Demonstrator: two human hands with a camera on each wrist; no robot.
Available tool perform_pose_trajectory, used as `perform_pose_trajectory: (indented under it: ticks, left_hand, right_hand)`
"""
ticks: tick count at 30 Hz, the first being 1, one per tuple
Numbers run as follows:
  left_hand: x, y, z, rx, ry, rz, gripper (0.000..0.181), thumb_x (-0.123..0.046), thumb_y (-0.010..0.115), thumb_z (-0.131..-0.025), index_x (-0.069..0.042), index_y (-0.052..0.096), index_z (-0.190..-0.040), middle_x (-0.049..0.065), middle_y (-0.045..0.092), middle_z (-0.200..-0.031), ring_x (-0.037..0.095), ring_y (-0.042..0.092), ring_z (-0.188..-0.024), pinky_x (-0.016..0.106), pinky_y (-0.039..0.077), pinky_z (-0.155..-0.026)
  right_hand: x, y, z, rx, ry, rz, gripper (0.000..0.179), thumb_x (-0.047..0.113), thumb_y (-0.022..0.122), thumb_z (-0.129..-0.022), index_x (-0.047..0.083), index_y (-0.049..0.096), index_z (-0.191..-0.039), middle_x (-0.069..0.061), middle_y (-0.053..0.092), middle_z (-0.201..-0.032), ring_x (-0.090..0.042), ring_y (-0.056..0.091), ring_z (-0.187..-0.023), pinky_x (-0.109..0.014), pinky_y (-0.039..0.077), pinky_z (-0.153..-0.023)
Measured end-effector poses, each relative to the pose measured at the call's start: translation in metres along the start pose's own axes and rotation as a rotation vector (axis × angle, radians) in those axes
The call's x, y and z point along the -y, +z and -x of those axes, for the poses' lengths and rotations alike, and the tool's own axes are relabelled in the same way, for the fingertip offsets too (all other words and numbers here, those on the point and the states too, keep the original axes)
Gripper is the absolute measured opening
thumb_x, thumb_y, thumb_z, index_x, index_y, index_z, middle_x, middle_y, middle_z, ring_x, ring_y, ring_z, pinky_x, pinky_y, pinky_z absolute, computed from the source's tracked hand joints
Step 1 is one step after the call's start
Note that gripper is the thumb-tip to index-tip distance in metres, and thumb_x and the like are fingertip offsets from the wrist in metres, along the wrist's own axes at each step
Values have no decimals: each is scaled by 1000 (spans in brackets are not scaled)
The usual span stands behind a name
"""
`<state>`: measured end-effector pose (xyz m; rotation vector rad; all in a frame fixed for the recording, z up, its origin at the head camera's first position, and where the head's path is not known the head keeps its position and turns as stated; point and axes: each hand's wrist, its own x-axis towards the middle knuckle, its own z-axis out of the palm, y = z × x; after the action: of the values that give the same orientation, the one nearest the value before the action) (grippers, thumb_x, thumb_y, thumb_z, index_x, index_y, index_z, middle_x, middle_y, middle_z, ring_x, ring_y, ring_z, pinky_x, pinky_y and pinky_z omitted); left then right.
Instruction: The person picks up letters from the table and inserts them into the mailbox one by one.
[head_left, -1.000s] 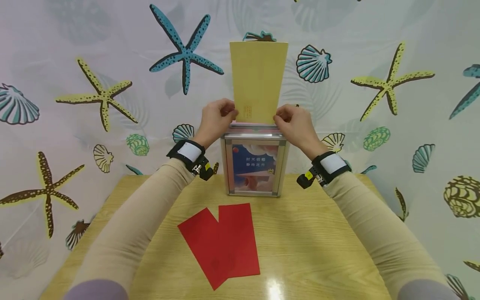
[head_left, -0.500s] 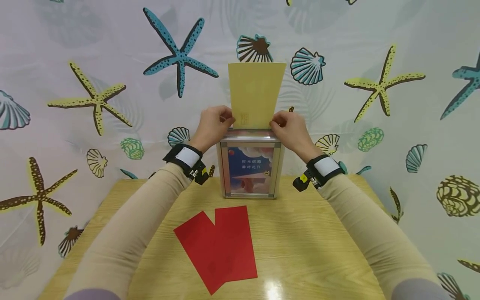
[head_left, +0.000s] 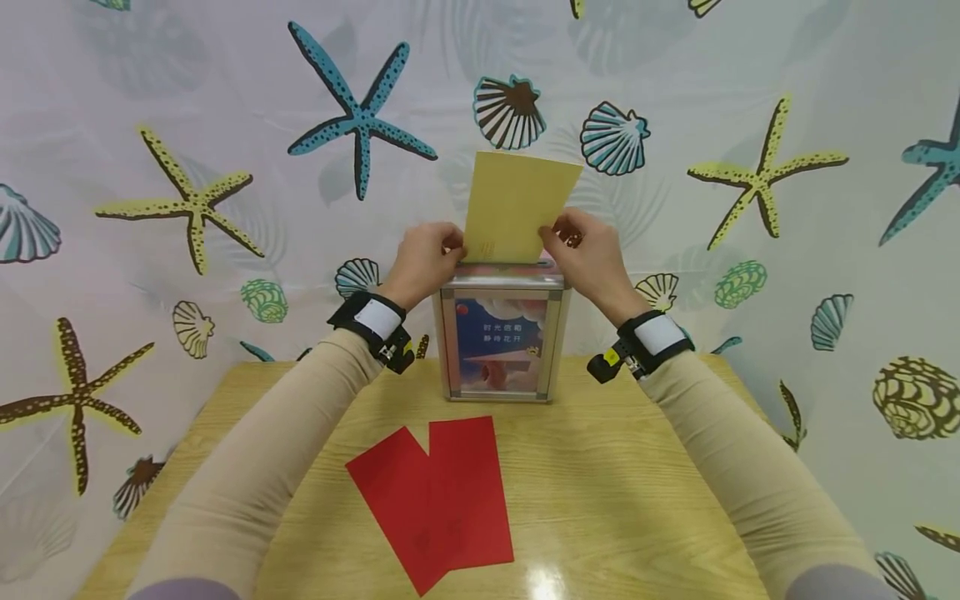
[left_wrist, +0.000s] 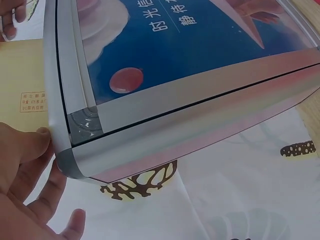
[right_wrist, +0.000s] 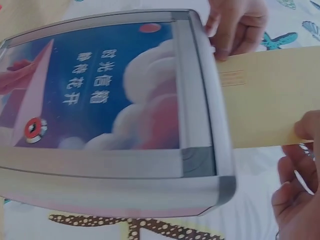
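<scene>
A yellow paper envelope (head_left: 517, 204) stands tilted to the right at the top of a silver-framed letter box (head_left: 501, 342). Its lower edge is at the slot in the lid; how deep it reaches inside is hidden. My left hand (head_left: 426, 265) pinches the lower left edge of the envelope, close to the lid. Higher on the right edge, my right hand (head_left: 594, 262) grips it between thumb and fingers. In the right wrist view the envelope (right_wrist: 270, 97) shows a small printed block beside the box rim. The left wrist view has the left fingers (left_wrist: 47, 195) by the box's corner.
Two red envelopes (head_left: 468, 492) overlap on the wooden table (head_left: 615, 467) in front of the box. Behind the table hangs a white cloth (head_left: 675, 50) printed with starfish and shells.
The envelope has come down toward the lid, with less of it showing above, and now leans right. My right hand has shifted up along its edge relative to the left.
</scene>
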<state>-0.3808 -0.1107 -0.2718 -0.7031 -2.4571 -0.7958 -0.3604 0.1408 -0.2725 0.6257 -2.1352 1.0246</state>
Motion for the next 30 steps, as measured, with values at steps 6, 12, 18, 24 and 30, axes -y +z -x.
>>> perform_pose_trajectory:
  ticks: [6,12,18,24,30]
  left_hand:
    - [1,3,2,16,-60,-42,7,-16,66,-93,-12,70,-97,5,74,-100,23,64,-97,59,38,-91]
    - [-1,2,3,35,-83,-79,7,-17,66,-93,-15,72,-97,2,75,-99,23,62,-98,57,31,-86]
    - [-4,-4,1,53,-84,-65,6,-16,65,-93,-13,70,-96,4,74,-99,24,62,-96,60,33,-88]
    - [-12,-11,-2,70,-52,-45,7,-15,66,-92,-10,70,-97,5,74,-99,24,63,-95,60,40,-86]
    - [-19,-17,-3,45,-25,2,6,-11,65,-93,-5,66,-93,10,71,-97,24,62,-92,46,51,-85]
  right_hand:
    - [8,-5,-7,-92,-87,-24,15,19,63,-95,6,69,-100,-6,69,-89,-12,58,-78,-24,41,-61]
    - [11,-12,-10,-95,-110,-40,15,15,63,-95,5,70,-102,-7,72,-94,-12,61,-83,-27,44,-63]
    - [10,-14,-11,-77,-113,-25,14,14,64,-93,4,71,-100,-8,71,-91,-11,58,-76,-30,46,-63]
    - [3,-11,-7,-64,-83,11,14,15,64,-93,5,72,-100,-7,72,-87,-11,56,-70,-25,43,-62]
    - [-2,-8,-3,-53,-75,23,14,14,65,-93,5,72,-99,-7,72,-86,-11,58,-71,-24,44,-63]
